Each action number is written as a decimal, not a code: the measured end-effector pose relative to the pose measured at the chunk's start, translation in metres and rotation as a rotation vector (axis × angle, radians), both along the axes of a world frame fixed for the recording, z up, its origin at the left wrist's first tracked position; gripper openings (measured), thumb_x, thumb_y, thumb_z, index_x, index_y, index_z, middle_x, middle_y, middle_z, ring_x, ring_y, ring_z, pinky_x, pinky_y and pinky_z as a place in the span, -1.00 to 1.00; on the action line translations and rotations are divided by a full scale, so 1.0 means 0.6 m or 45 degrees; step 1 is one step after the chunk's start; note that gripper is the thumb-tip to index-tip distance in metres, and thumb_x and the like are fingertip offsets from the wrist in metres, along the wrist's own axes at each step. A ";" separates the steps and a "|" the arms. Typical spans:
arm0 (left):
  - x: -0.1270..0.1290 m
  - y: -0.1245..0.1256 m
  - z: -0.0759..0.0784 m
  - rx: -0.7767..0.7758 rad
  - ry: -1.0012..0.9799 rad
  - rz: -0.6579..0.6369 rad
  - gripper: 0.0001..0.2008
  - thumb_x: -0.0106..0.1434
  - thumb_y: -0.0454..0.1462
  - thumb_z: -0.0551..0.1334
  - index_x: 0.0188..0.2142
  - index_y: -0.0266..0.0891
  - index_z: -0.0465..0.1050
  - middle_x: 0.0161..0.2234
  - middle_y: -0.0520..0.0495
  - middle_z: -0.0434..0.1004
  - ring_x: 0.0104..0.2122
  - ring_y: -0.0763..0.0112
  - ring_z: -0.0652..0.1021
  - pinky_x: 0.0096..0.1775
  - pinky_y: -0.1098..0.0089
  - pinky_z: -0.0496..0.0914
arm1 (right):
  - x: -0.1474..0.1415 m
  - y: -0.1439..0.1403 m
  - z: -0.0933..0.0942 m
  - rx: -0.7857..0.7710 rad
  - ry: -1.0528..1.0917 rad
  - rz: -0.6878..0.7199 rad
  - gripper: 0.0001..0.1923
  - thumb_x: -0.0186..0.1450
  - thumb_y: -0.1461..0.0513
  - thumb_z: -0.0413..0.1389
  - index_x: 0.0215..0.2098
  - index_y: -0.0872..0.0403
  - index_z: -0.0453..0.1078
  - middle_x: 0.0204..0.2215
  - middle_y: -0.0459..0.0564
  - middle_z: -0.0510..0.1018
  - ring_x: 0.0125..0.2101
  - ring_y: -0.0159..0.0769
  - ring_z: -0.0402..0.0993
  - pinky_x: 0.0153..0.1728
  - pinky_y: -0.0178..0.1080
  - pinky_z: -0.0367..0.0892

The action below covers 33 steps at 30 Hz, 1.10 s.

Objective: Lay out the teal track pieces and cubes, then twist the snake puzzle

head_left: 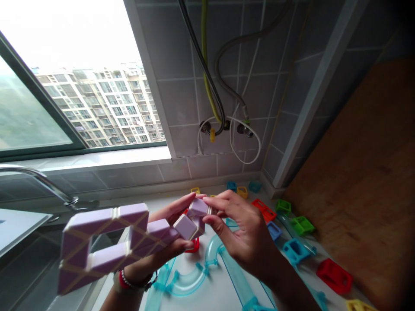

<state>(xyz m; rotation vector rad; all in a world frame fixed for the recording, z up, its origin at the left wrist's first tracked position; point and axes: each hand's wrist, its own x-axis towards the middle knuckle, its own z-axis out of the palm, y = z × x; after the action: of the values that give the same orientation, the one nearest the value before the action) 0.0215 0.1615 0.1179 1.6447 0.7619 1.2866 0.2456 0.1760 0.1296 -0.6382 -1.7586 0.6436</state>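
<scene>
A purple twist snake puzzle (pixel 106 255) with pale cream edges is held up in front of me. Its long looped end reaches out to the left, and its folded end lies between my hands. My left hand (pixel 175 248) supports the folded part from beneath and behind, fingers and thumb on either side of it. With thumb and fingertips, my right hand (pixel 243 224) pinches the small end segment on the right. Parts of the left fingers are hidden behind the puzzle.
Clear blue track pieces (pixel 191 280) lie on the white counter below. Red, green, blue and yellow plastic blocks (pixel 303 225) are scattered at right. A tap (pixel 42 177) and a sink are at left, under a window (pixel 97 86). Hoses (pixel 207 65) hang on the tiled wall.
</scene>
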 end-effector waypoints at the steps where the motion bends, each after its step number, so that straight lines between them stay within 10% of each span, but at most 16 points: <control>1: 0.001 -0.001 0.002 0.023 0.041 0.034 -0.30 0.20 -0.27 0.49 0.32 -0.04 0.43 0.26 -0.16 0.54 0.20 -0.01 0.56 0.15 0.26 0.53 | 0.003 0.001 0.001 0.022 -0.023 0.000 -0.70 0.45 0.28 0.19 0.14 0.03 0.51 -0.14 0.01 0.57 -0.20 -0.31 0.56 -0.15 -0.25 0.51; 11: -0.003 -0.002 -0.003 -0.099 -0.058 0.046 -0.33 0.17 -0.11 0.51 0.27 -0.11 0.51 0.15 -0.21 0.63 0.10 -0.13 0.62 0.12 0.06 0.54 | 0.003 0.005 -0.005 0.320 -0.185 -0.039 -0.62 0.48 0.37 0.10 0.24 0.04 0.40 -0.04 0.11 0.54 0.01 -0.19 0.52 0.04 -0.15 0.53; 19: -0.005 0.011 -0.009 -0.430 -0.310 -0.229 -0.46 0.23 -0.12 0.46 0.19 -0.17 0.56 -0.23 -0.18 0.73 -0.35 0.21 0.66 -0.31 0.34 0.56 | 0.021 -0.005 0.001 0.483 -0.455 -0.054 -0.63 0.46 0.43 0.06 0.17 0.09 0.45 -0.02 0.16 0.54 0.03 -0.10 0.50 0.02 -0.07 0.54; 33: -0.004 0.019 -0.005 -0.783 -0.294 -0.646 -0.57 0.36 0.04 0.27 -0.09 -0.27 0.61 -0.34 -0.22 0.65 -0.67 0.53 0.35 -0.67 0.52 0.10 | 0.027 -0.004 0.012 0.155 -0.233 0.313 -0.66 0.42 0.35 0.23 0.14 0.00 0.44 -0.02 -0.01 0.64 0.01 -0.26 0.56 0.05 -0.19 0.51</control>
<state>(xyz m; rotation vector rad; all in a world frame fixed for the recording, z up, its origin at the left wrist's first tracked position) 0.0190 0.1727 0.1148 1.0686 0.4838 0.7561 0.2618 0.1733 0.1370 -0.4103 -2.0504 0.6546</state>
